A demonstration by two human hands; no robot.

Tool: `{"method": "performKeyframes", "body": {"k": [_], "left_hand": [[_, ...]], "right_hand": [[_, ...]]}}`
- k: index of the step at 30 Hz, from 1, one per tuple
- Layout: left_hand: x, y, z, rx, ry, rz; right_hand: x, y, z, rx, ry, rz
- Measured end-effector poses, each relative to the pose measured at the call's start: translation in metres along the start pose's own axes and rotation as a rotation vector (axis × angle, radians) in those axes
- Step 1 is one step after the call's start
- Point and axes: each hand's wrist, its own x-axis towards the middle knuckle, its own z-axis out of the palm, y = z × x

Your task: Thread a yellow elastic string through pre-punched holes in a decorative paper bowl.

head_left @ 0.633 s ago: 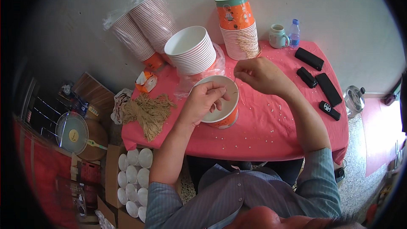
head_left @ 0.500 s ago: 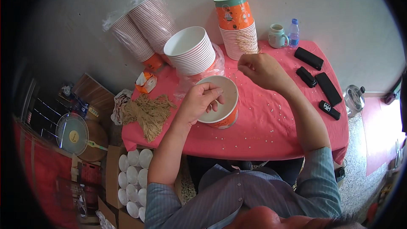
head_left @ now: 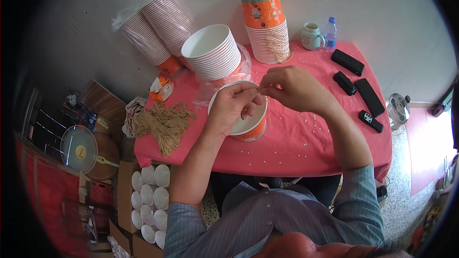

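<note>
My left hand (head_left: 232,108) hovers over an orange paper bucket (head_left: 256,134) with a white inside, near the table's front edge. Its thumb and forefinger are pinched together. From the right, my right hand (head_left: 295,90) meets it, also in a pinch, just above the bucket's rim. Whatever lies between the fingertips is too small to make out. Behind my hands stand a tilted stack of white-rimmed paper buckets (head_left: 213,52) in clear plastic and a tall upright stack of buckets (head_left: 267,43), with thin tan strands (head_left: 279,45) hanging against its side.
Small white beads (head_left: 282,153) are scattered over the red tablecloth (head_left: 315,134). A tan bundle of strands (head_left: 165,124) and an orange-and-white packet (head_left: 161,88) lie left. Right are a mug (head_left: 311,37), bottle (head_left: 330,34) and several black devices (head_left: 370,96). A carton of clear cups (head_left: 148,196) stands below left.
My right hand has moved left and down from beside the tall stack to meet my left hand's fingertips. The whole view has shifted slightly.
</note>
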Motion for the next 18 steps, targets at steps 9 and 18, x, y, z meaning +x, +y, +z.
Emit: {"method": "performKeyframes", "body": {"k": [9,18], "left_hand": [[-0.004,0.002,0.002,-0.041,-0.010,-0.033],[-0.006,-0.002,0.003,0.001,-0.017,-0.018]], "right_hand": [[0.005,0.002,0.007,0.241,0.007,0.021],[0.009,0.005,0.018,0.322,0.039,0.095]]}}
